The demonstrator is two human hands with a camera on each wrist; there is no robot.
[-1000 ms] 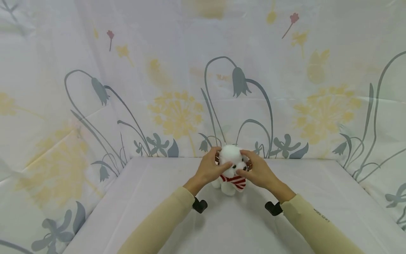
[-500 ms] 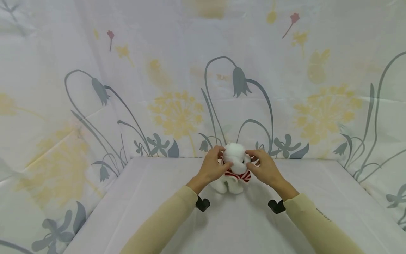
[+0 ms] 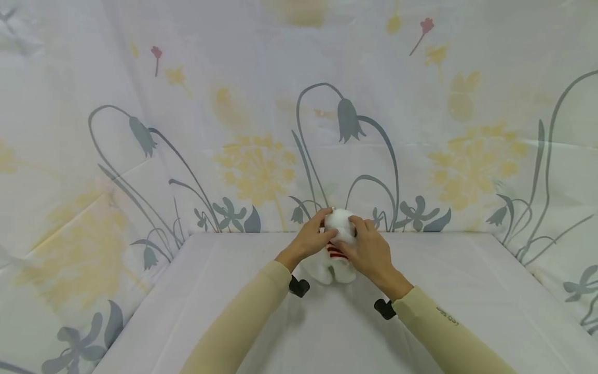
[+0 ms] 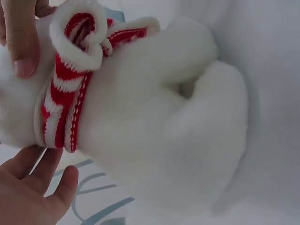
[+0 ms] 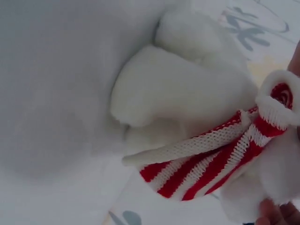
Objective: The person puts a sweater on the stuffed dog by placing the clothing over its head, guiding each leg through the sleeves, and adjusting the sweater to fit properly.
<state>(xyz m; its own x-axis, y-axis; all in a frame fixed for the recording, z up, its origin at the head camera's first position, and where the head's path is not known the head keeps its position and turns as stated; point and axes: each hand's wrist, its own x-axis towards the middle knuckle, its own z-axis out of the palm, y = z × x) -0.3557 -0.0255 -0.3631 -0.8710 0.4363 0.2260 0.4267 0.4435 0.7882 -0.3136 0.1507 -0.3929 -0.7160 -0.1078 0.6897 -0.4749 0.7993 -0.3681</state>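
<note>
A white plush toy (image 3: 337, 221) with a red-and-white striped knitted scarf (image 3: 335, 252) round its neck stands at the back of the table. My left hand (image 3: 309, 236) holds the toy's head on the left, thumb on its front. On the other side my right hand (image 3: 374, 253) holds it, fingers over the right of the head and thumb lower down. The toy's face is hidden behind the right hand in the head view. Left fingers (image 4: 42, 180) reach the neck beside the scarf (image 4: 61, 103) in the left wrist view. In the right wrist view the striped scarf (image 5: 197, 173) hangs beside the legs (image 5: 145, 89).
A white-covered table (image 3: 233, 291) lies under the toy. Close behind rises a white curtain (image 3: 261, 104) printed with grey and yellow flowers; it also runs along both sides. Black wrist mounts (image 3: 299, 286) sit below the sleeve cuffs.
The toy's head has turned, and its eyes and muzzle, seen before, are now out of sight. My right hand has moved left, farther over the head. The left hand stays at its side.
</note>
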